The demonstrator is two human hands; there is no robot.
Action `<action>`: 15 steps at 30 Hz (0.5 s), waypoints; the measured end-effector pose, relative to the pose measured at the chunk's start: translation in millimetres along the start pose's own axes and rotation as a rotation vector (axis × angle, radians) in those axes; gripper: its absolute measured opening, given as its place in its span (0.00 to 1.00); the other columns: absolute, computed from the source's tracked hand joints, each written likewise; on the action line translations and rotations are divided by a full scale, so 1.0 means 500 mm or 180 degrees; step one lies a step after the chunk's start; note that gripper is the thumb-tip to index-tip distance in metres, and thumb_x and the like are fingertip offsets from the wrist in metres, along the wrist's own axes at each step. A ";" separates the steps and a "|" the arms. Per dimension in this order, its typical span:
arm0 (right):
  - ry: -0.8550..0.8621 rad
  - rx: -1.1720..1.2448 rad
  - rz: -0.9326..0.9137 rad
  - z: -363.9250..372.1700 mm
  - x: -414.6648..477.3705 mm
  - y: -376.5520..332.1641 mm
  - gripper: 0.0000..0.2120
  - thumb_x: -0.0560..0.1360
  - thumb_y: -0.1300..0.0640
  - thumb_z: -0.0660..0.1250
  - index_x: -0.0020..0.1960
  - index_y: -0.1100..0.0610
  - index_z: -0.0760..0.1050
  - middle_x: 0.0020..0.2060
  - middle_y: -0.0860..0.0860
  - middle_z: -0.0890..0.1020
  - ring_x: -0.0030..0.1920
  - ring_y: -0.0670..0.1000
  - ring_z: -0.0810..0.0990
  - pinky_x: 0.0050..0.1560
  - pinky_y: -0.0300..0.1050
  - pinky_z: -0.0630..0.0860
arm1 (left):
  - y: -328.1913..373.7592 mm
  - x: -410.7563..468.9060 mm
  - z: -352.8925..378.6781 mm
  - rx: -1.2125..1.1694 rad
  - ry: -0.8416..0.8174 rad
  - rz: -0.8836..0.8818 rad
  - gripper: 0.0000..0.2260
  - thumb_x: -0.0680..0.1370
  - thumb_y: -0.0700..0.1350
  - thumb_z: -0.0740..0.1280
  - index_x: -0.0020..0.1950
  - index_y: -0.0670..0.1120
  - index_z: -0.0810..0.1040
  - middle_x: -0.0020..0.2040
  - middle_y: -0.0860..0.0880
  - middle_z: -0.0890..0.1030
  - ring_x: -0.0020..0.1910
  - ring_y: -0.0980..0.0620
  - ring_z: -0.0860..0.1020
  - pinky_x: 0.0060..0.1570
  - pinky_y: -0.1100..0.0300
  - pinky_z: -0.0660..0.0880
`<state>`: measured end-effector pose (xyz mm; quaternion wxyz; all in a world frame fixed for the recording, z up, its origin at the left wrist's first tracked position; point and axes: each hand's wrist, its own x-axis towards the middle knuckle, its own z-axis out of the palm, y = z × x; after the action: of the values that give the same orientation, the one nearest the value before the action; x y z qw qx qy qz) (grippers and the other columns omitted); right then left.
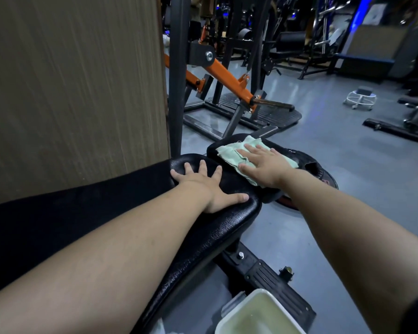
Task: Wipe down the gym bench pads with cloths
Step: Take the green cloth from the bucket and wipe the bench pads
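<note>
Now the right hand [266, 165] lies flat, fingers straight, pressing the pale green cloth [227, 151] onto the far seat pad [214, 154]; left hand [203, 186] splayed on the near bench pad [227, 220], grasping nothing; cloth reaches the pad's edge, so a long sweep may push it off

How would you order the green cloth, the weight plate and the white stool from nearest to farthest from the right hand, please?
1. Green cloth: touching, flat under the right hand.
2. Weight plate: low down, just right of the hand.
3. White stool: far off on the floor, to the right.
</note>
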<state>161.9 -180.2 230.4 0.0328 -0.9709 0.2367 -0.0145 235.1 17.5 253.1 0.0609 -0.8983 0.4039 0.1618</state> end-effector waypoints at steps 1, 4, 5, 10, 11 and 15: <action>-0.0013 -0.0019 0.0001 0.000 0.002 0.000 0.28 0.80 0.36 0.50 0.79 0.38 0.52 0.80 0.43 0.51 0.80 0.49 0.47 0.77 0.56 0.43 | -0.001 0.000 0.000 0.0001 0.0003 -0.0008 0.51 0.65 0.83 0.48 0.81 0.58 0.37 0.82 0.46 0.36 0.79 0.33 0.38 0.71 0.26 0.41; -0.0044 0.0009 0.0009 -0.002 0.004 0.002 0.28 0.80 0.35 0.50 0.79 0.38 0.52 0.80 0.43 0.51 0.80 0.49 0.46 0.77 0.56 0.43 | 0.001 0.000 0.001 0.0001 0.0012 0.0011 0.51 0.66 0.83 0.48 0.81 0.58 0.37 0.82 0.46 0.36 0.79 0.33 0.38 0.71 0.26 0.41; -0.0045 -0.0006 0.0004 0.000 0.005 0.001 0.28 0.80 0.35 0.50 0.79 0.38 0.52 0.80 0.43 0.51 0.80 0.49 0.46 0.77 0.56 0.43 | 0.000 0.000 0.001 0.0001 0.0019 0.0005 0.51 0.66 0.83 0.48 0.81 0.58 0.38 0.82 0.46 0.37 0.79 0.33 0.38 0.71 0.26 0.41; -0.0017 0.0018 0.0019 -0.004 0.001 -0.003 0.28 0.80 0.36 0.51 0.79 0.39 0.52 0.80 0.44 0.51 0.80 0.50 0.46 0.77 0.57 0.42 | 0.002 0.001 0.002 0.0021 0.0061 0.0004 0.51 0.66 0.83 0.47 0.81 0.58 0.38 0.82 0.45 0.37 0.78 0.32 0.38 0.70 0.25 0.41; -0.0027 0.0012 0.0017 -0.005 0.001 -0.003 0.28 0.80 0.36 0.51 0.79 0.39 0.52 0.80 0.44 0.51 0.80 0.50 0.46 0.77 0.57 0.42 | 0.003 0.002 0.003 0.0026 0.0073 -0.0007 0.51 0.66 0.83 0.47 0.81 0.58 0.38 0.82 0.45 0.37 0.78 0.32 0.38 0.70 0.25 0.41; -0.0061 0.0028 0.0004 -0.004 0.001 -0.002 0.28 0.80 0.36 0.51 0.79 0.39 0.52 0.80 0.45 0.51 0.80 0.51 0.46 0.77 0.57 0.42 | 0.004 -0.001 0.001 0.0042 0.0026 -0.0024 0.50 0.66 0.83 0.47 0.81 0.58 0.38 0.82 0.45 0.37 0.79 0.32 0.38 0.70 0.25 0.41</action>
<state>162.7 -179.6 232.4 0.0394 -0.9707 0.2369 -0.0062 233.3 16.6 252.8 0.0659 -0.9000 0.4019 0.1552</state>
